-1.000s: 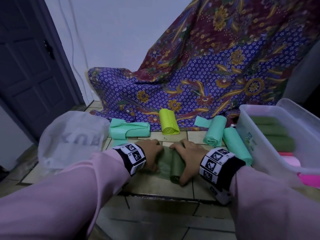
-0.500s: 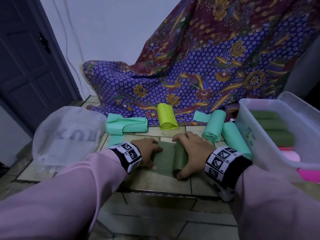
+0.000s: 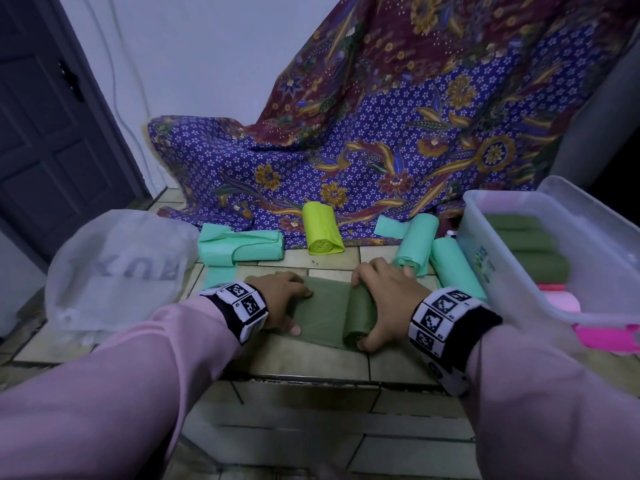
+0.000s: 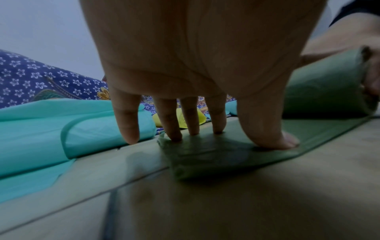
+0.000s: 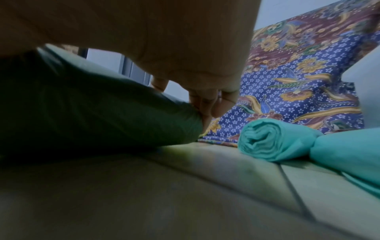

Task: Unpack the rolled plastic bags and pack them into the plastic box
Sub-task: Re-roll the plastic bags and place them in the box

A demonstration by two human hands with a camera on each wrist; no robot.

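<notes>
A dark green bag roll (image 3: 360, 315) (image 4: 320, 84) (image 5: 98, 113) lies on the tiled floor, its loose end (image 3: 322, 311) (image 4: 226, 151) spread flat to the left. My left hand (image 3: 282, 299) (image 4: 205, 134) presses that flat end down with straight fingers. My right hand (image 3: 384, 299) (image 5: 205, 104) grips the roll from above, thumb at its near end. The clear plastic box (image 3: 512, 271) at the right holds dark green rolls (image 3: 533, 251) and pink ones (image 3: 557, 299).
Two mint rolls (image 3: 415, 247) (image 5: 267, 139) lie between my right hand and the box. A lime roll (image 3: 320, 233) and a part-unrolled mint roll (image 3: 242, 247) (image 4: 82, 129) lie by a patterned cloth (image 3: 381, 133). A white plastic bag (image 3: 114, 271) sits at the left.
The right hand has rolled the dark green roll to the right, away from the left hand, so more flat plastic lies between the hands. The head view has tilted slightly.
</notes>
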